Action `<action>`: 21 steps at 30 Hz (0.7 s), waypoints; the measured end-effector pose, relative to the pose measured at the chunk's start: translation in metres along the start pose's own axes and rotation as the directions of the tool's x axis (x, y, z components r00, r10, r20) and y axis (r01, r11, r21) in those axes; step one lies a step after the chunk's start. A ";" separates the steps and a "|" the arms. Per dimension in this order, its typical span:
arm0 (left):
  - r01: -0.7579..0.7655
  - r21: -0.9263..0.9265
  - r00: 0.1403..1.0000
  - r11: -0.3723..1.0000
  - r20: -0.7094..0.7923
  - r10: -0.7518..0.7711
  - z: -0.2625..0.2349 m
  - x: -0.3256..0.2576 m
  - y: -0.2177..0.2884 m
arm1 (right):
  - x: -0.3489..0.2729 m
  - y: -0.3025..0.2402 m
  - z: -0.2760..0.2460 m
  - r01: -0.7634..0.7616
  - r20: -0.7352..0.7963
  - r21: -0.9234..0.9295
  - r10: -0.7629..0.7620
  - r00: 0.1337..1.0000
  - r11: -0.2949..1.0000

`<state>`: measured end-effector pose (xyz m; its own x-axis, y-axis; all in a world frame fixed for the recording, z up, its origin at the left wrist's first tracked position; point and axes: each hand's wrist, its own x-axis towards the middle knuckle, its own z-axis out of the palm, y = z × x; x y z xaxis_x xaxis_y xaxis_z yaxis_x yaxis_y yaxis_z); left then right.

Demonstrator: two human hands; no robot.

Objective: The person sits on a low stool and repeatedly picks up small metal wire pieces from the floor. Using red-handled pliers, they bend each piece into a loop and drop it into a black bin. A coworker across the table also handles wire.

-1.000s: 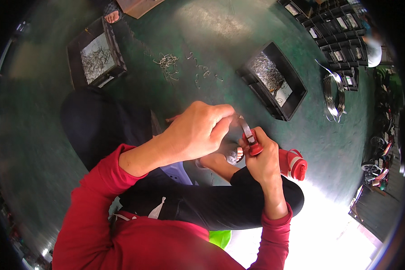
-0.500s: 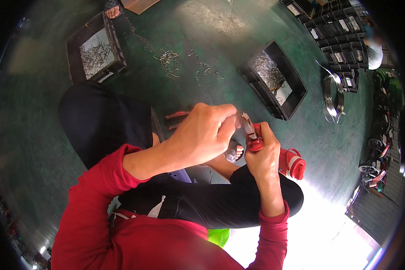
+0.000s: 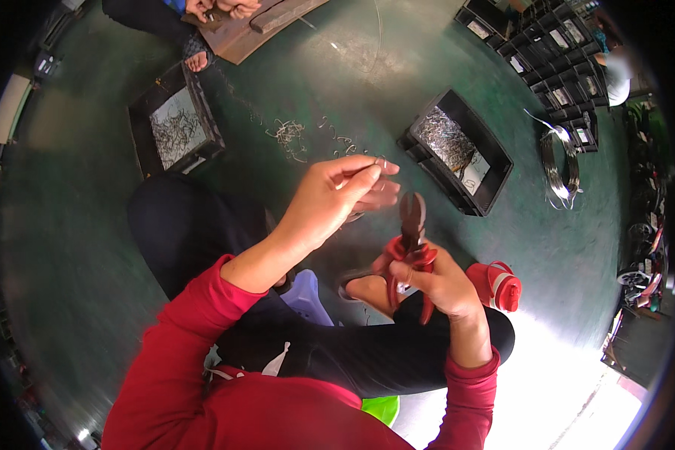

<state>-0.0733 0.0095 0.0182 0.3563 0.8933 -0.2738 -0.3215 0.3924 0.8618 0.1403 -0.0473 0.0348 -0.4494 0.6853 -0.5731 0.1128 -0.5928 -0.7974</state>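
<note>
In front of my lap, my left hand (image 3: 324, 196) pinches a small bent wire hook (image 3: 383, 160) between thumb and forefinger; the other fingers are slightly smeared by motion. My right hand (image 3: 448, 283) is closed round the red handles of a pair of pliers (image 3: 412, 219). Their dark metal jaws point upward, a short way below and right of my left fingertips and apart from the hook. On the green floor beyond my left hand lies a small heap of wire hooks (image 3: 287, 135), with several loose ones beside it.
Black crates holding many wire pieces stand at left (image 3: 213, 133) and right (image 3: 498, 174). A wire coil (image 3: 561, 166) lies farther right, near stacked black crates (image 3: 555, 60). A red flask (image 3: 505, 291) is by my right knee. Another person's hands (image 3: 225, 9) are over a board (image 3: 240, 46).
My hands have drawn apart: the left moved up with the hook, away from the pliers, and the right turned the pliers upright. The view has shifted, showing more of the other person.
</note>
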 end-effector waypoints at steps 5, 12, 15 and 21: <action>-0.170 -0.073 0.985 0.983 -0.050 0.166 0.010 0.000 -0.006 | 0.002 0.001 0.009 -0.179 0.305 0.285 0.088 0.948 0.942; -0.353 0.190 0.936 0.916 0.089 0.342 0.014 -0.005 -0.011 | 0.000 -0.007 0.009 -0.230 0.377 0.380 0.078 0.923 0.896; -0.412 0.272 0.911 0.869 0.144 0.387 0.013 -0.005 -0.011 | 0.000 -0.005 0.010 -0.192 0.361 0.382 0.045 0.931 0.904; -0.161 0.142 0.987 0.977 0.031 0.158 0.004 -0.002 0.002 | -0.007 -0.001 0.007 -0.018 -0.258 -0.339 -0.075 0.963 0.940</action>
<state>-0.0711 0.0071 0.0225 0.3280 0.9369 -0.1206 -0.2465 0.2081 0.9465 0.1368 -0.0542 0.0411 -0.2130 0.8134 -0.5412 0.4149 -0.4262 -0.8039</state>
